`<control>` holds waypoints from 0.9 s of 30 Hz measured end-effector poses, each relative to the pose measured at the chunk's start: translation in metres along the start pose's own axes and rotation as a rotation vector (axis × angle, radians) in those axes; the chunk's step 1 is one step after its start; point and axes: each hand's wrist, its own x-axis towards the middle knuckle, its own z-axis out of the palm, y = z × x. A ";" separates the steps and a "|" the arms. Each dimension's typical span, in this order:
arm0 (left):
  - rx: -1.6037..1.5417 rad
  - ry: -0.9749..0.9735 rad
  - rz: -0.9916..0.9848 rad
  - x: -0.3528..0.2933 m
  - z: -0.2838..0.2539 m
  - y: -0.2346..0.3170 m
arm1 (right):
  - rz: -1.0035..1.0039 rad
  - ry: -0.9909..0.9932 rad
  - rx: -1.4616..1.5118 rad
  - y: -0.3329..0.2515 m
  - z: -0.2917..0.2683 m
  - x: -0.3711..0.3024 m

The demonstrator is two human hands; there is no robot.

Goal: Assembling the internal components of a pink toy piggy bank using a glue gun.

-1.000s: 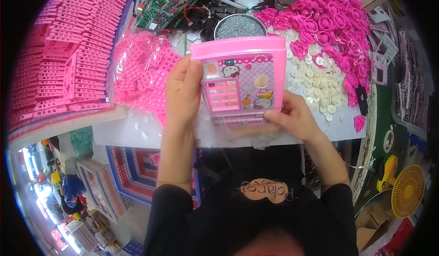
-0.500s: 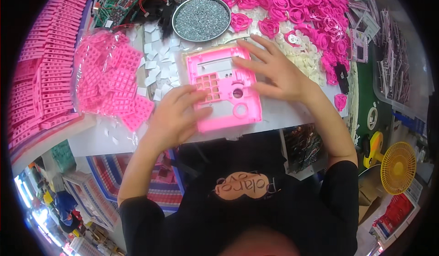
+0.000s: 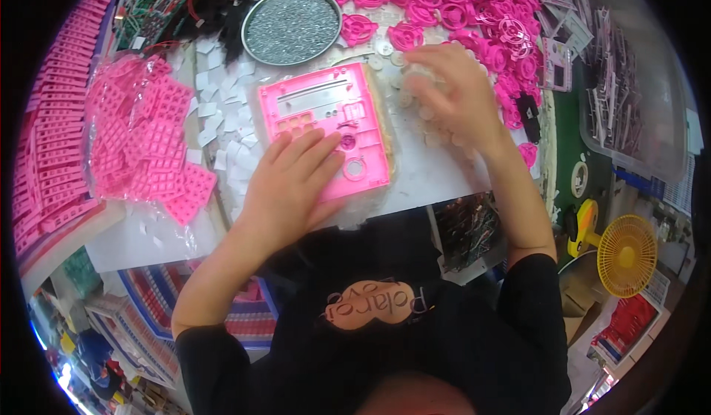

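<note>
A shallow pink plastic casing (image 3: 375,147) with cutouts lies in front of me on a plastic-wrapped pad. My left hand (image 3: 281,189) rests on its lower left part, fingers stretched flat over the grid of small openings. Inside the casing, a long grey strip crosses the upper part and a round hole sits lower right. To the right, my right hand (image 3: 461,100) is over a pile of small cream-white round pieces (image 3: 435,124). Its fingers bend down among them and are smeared by motion, so whether they grip a piece is hidden.
A round metal tray of small screws (image 3: 290,26) stands behind the casing. Pink ring-shaped parts (image 3: 452,7) are heaped at the back right. White paper squares (image 3: 215,111) and a bag of pink keypads (image 3: 141,133) lie left. A yellow fan (image 3: 626,256) is at right.
My right hand has left the casing's upper right edge and moved right onto the cream-white pieces. My left hand stays on the casing. The whole view has shifted slightly.
</note>
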 end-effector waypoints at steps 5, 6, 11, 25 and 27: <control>-0.032 0.020 -0.011 0.001 0.000 0.000 | 0.086 0.034 -0.194 0.025 -0.008 -0.003; -0.036 0.020 -0.013 0.001 0.000 0.000 | 0.012 0.057 -0.263 0.026 -0.005 0.000; -0.062 0.035 -0.023 0.000 0.001 0.001 | -0.131 -0.010 -0.483 0.028 0.014 0.016; -0.660 0.271 -0.335 0.038 -0.019 0.008 | -0.188 -0.117 0.171 -0.087 0.022 -0.001; -0.727 0.229 -0.392 0.035 -0.022 0.003 | 0.056 -0.048 0.429 -0.096 0.029 -0.002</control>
